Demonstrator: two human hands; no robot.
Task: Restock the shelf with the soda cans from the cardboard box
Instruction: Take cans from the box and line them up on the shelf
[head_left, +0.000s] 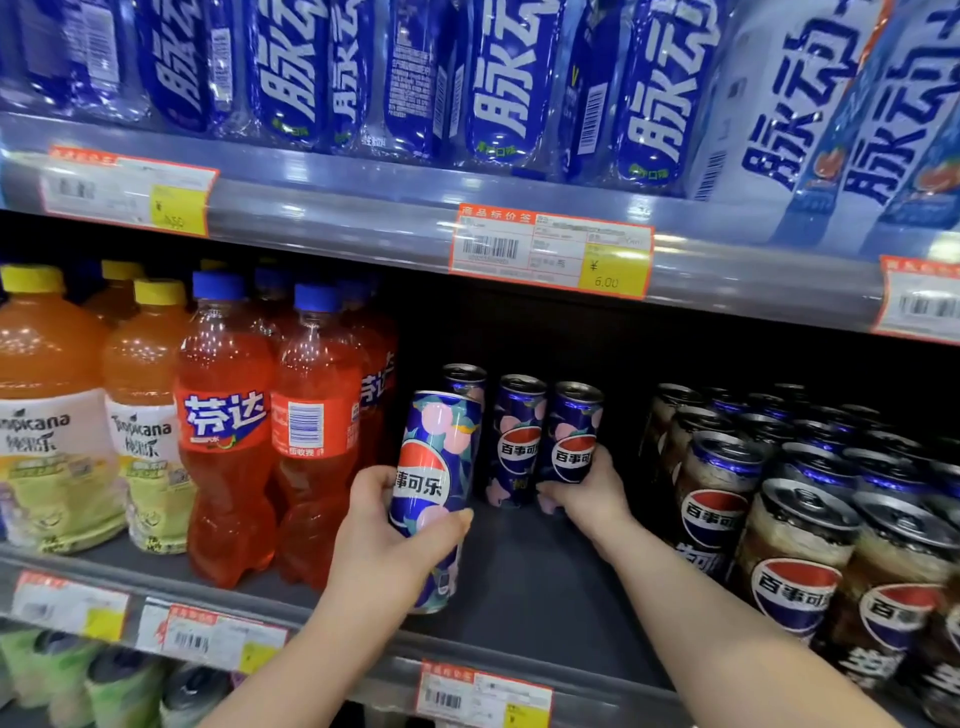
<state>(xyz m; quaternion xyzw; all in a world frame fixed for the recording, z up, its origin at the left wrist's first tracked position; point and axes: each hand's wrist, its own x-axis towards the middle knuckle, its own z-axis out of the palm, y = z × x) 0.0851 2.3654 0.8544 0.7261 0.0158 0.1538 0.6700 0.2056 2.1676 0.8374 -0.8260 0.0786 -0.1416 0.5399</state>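
Observation:
My left hand (387, 540) grips a tall blue soda can with pink peach print (439, 467), held upright above the front of the dark middle shelf (530, 587). My right hand (584, 493) reaches deeper and grips a matching can (571, 431) standing at the back of the shelf. Two more matching cans stand beside it, one (517, 436) just left and another (464, 376) behind the can in my left hand. The cardboard box is out of view.
Red-orange soda bottles (228, 431) and yellow-capped juice bottles (49, 405) fill the shelf's left. Several dark cola cans (800, 525) crowd the right. Blue bottles (498, 78) line the upper shelf, whose rail carries price tags (550, 252). Green cans (119, 686) sit below.

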